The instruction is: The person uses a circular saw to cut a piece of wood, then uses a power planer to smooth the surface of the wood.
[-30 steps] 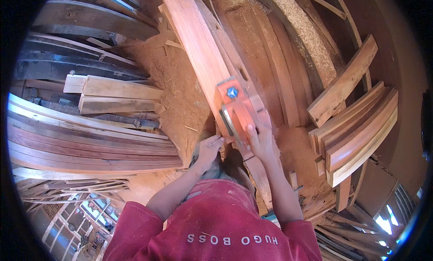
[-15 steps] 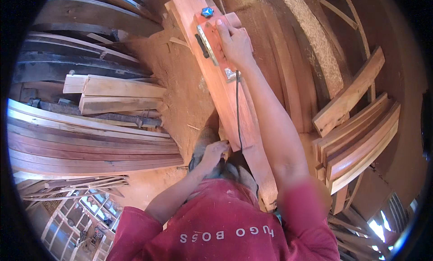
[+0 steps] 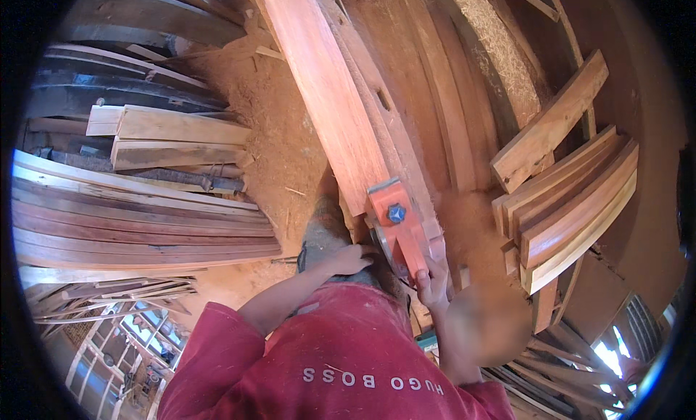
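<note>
My right hand (image 3: 433, 281) is wrapped round the rear handle of an orange-red electric planer (image 3: 406, 235) with a blue knob on top. The planer sits at the near end of a long reddish board (image 3: 326, 93), its front part over the wood. Beside the planer, in front of my body, my left hand (image 3: 351, 260) has its fingers curled; whatever is in them is hidden. Under and to the right of the board runs a longer, rougher timber (image 3: 391, 115) with a small slot in it.
Stacked reddish planks (image 3: 145, 235) and pale short boards (image 3: 181, 133) lie on the left. On the right are more cut boards (image 3: 573, 210) and a slanting plank (image 3: 551, 122). Sawdust (image 3: 283, 137) covers the ground.
My right hand has pulled the planer back along the board from its far part to the near end. My left hand has shifted slightly down, staying near my body.
</note>
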A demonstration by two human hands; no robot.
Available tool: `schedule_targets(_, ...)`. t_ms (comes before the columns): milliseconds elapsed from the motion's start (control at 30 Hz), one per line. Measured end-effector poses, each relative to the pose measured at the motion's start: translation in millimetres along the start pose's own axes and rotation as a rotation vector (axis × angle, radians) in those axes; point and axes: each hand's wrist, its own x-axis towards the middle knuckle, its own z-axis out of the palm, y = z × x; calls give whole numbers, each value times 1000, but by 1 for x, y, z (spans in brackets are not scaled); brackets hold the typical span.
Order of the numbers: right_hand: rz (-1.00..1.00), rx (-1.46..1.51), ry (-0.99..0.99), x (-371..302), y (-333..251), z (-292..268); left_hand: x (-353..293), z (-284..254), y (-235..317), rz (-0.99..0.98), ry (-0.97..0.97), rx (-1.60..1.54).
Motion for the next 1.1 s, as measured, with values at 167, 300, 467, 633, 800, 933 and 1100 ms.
schedule_targets(167, -80, -56, 69, 62, -36, 10, 23, 55, -25, 371, -122, -221)
schedule_targets(300, -156, -72, 109, 148, -100, 25, 17, 38, -14, 413, -39, -220)
schedule_targets(467, -330, -71, 141, 258, -177, 50, -22, -45, 10, 329, -106, -594)
schedule_targets(633, -413, -94, 240, 377, -241, 82, -48, -100, -28, 220, -136, -795)
schedule_targets(800, -447, -214, 329, 498, -319, 100, -52, -142, -82, 191, 179, -957)
schedule_targets(933, -365, -165, 257, 579, -385, 117, -56, -201, -94, 43, 452, -1136)
schedule_targets(1100, -735, -123, 491, 701, -430, 132, -37, -261, -104, -8, 711, -1223)
